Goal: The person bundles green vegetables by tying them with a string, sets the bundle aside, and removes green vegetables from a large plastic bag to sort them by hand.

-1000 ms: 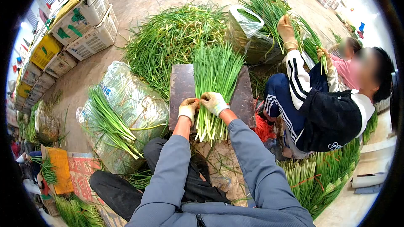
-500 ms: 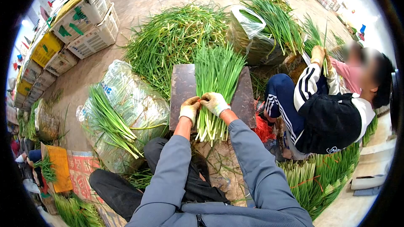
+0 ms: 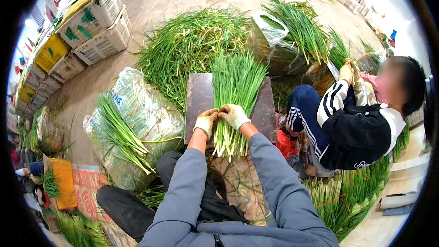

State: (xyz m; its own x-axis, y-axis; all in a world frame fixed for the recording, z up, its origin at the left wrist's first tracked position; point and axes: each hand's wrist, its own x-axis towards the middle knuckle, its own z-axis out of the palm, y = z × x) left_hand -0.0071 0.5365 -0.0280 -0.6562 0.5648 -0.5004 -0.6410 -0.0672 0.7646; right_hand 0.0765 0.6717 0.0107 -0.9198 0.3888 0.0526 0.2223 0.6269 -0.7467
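Observation:
A thick bunch of garlic chives (image 3: 238,82) lies on a dark board (image 3: 197,92), pale stem ends towards me and green leaves pointing away. My left hand (image 3: 206,121), in a stained pale glove, is closed at the bunch's left edge. Lying over the front of the stems, my gloved right hand (image 3: 234,116) is closed too, its fingertips meeting those of the left. A thin red tie showed between the fingertips half a second ago; my fingers hide it now.
Loose chives (image 3: 192,45) are heaped beyond the board. A plastic-wrapped bale (image 3: 151,123) with chives on top stands at left, stacked crates (image 3: 103,41) behind. At right a co-worker (image 3: 352,128) sits near a filled bag (image 3: 279,55) and rows of chives (image 3: 352,192).
My hands stay at the same place on the bunch, fingertips shifting slightly, and the red bit is no longer visible. The co-worker's hands have lowered, and the head has turned.

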